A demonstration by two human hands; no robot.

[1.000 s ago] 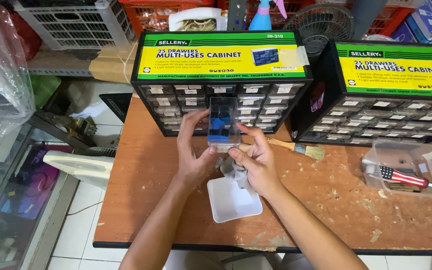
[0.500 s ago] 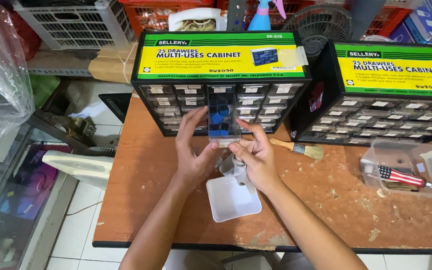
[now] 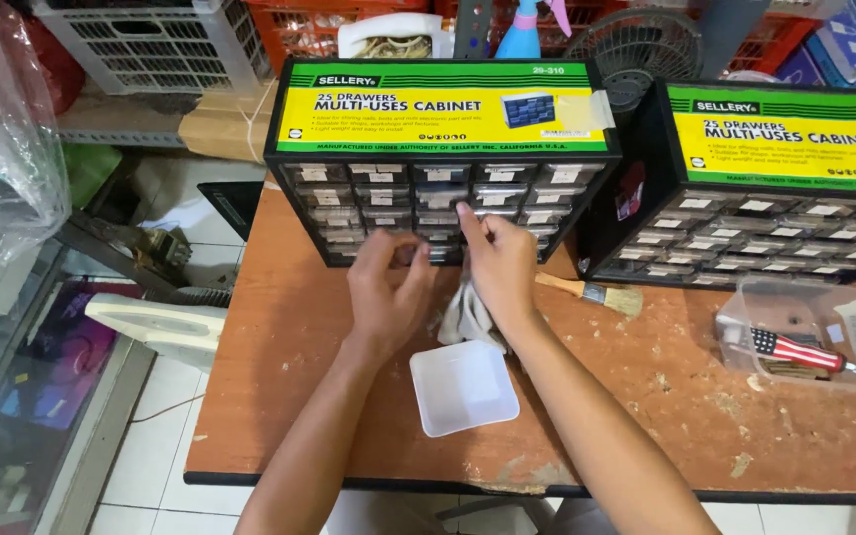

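Observation:
A black small-parts cabinet [image 3: 443,159] with rows of clear little drawers and a yellow-green label stands at the back of the wooden table [image 3: 279,396]. Both my hands are at its lowest drawer rows. My left hand [image 3: 386,292] has its fingertips against a drawer front and holds nothing. My right hand [image 3: 499,266] presses its fingers on the drawers near the middle and keeps a crumpled grey-white cloth [image 3: 466,319] under its palm. An empty white square tray [image 3: 463,388] lies on the table just in front of my hands.
A second, similar cabinet [image 3: 785,193] stands to the right. A paintbrush [image 3: 591,291] lies between the two cabinets. A clear plastic box [image 3: 814,332] at the right holds a screwdriver with a flag-patterned handle. Crates and a fan sit behind. The floor drops off at the left.
Both hands held a clear small drawer with blue contents up in front of the cabinet. The drawer has gone into the cabinet's lower rows, and the hands have moved forward against the drawer fronts.

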